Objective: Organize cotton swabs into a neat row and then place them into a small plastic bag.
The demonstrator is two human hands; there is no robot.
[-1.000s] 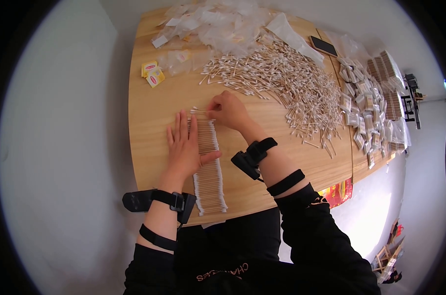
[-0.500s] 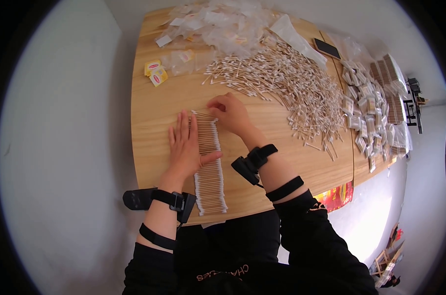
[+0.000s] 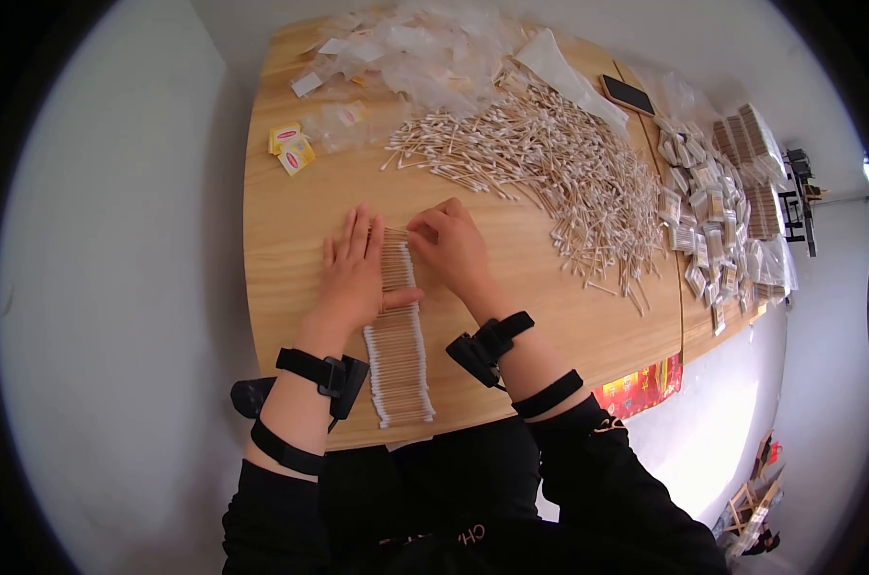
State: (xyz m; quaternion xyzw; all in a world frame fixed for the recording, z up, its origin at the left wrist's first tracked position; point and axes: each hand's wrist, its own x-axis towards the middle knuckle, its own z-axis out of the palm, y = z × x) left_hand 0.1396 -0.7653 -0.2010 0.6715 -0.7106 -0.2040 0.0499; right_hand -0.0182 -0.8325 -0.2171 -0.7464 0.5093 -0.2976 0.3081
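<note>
A long row of cotton swabs point(image 3: 399, 369) lies side by side on the wooden table in front of me, forming a narrow ladder-like strip. My left hand point(image 3: 351, 278) rests flat along its left side, fingers stretched forward and thumb laid across the strip. At the far end of the row, the thumb and fingertips of my right hand point(image 3: 451, 251) are pinched together on the end of a cotton swab point(image 3: 390, 233). The far left ends of the row are hidden under my left hand. A big loose heap of cotton swabs point(image 3: 549, 163) spreads beyond my right hand.
Clear plastic bags point(image 3: 425, 57) pile up at the far edge. Yellow-and-white cards point(image 3: 293, 153) lie at the far left. A phone point(image 3: 627, 95) lies far right, near many small packed bundles of swabs point(image 3: 708, 220) and stacked packs point(image 3: 749, 144). Red packaging point(image 3: 645, 385) shows below the table edge.
My right hand has come nearer along the row and slightly right, still pinching. My left hand has slid a little forward along the strip. The whole view has shifted slightly.
</note>
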